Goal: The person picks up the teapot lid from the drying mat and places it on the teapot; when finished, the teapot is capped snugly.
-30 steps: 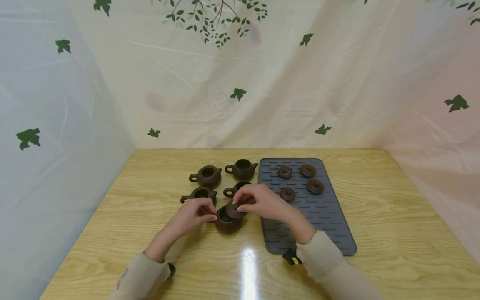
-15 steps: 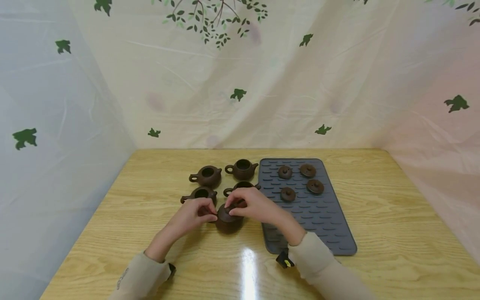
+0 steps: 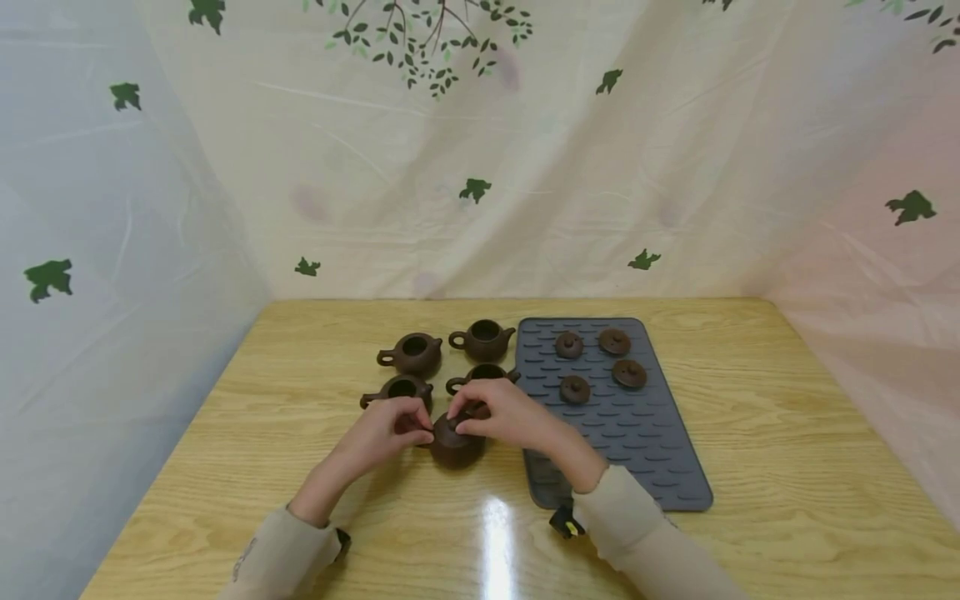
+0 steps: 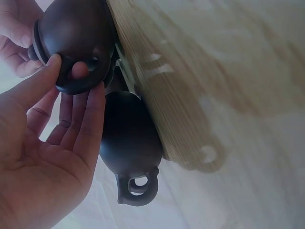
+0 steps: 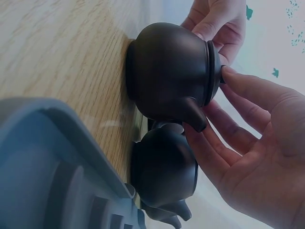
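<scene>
A dark brown teapot (image 3: 456,451) stands on the wooden table, nearest the person in its group. My left hand (image 3: 392,429) grips its handle (image 4: 82,86), finger through the loop and thumb on top. With thumb and fingertips my right hand (image 3: 502,412) pinches the knob of the lid (image 5: 214,74), which sits on the teapot's mouth. The teapot's spout (image 5: 190,114) points toward the right hand's side. Just behind it is another teapot (image 3: 487,372) without a lid, partly covered by the right hand.
More lidless teapots (image 3: 417,354) stand behind and to the left, one close beside the left hand. A grey ridged mat (image 3: 622,450) lies on the right, bearing several loose lids (image 3: 628,373). Fabric curtains (image 3: 480,242) border the table (image 3: 225,500).
The right hand has moved left and brought the tilted lid down onto the teapot's mouth, where it now lies level. The left hand has kept its hold on the handle.
</scene>
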The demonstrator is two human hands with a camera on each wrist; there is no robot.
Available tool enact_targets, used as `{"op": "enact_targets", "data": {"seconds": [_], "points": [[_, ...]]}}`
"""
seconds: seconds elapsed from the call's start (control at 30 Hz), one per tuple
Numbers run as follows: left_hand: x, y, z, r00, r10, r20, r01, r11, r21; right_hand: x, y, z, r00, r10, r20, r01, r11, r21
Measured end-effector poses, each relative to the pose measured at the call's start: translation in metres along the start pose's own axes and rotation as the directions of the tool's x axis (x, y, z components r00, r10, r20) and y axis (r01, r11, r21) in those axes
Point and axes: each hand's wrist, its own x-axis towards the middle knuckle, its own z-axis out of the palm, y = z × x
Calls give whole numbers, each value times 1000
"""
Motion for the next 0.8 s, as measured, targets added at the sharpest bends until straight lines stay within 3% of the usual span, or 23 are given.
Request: {"op": "enact_targets", "data": {"seconds": [0.4, 0.8], "points": [[-1, 2, 1, 1000, 12, -2, -12, 1000, 7, -3, 1, -2, 1000, 18, -5, -18, 1000, 18], [-3, 2, -14, 993, -42, -111, 43, 999, 4, -14, 4, -14, 999, 38, -33, -37, 998, 46]]}}
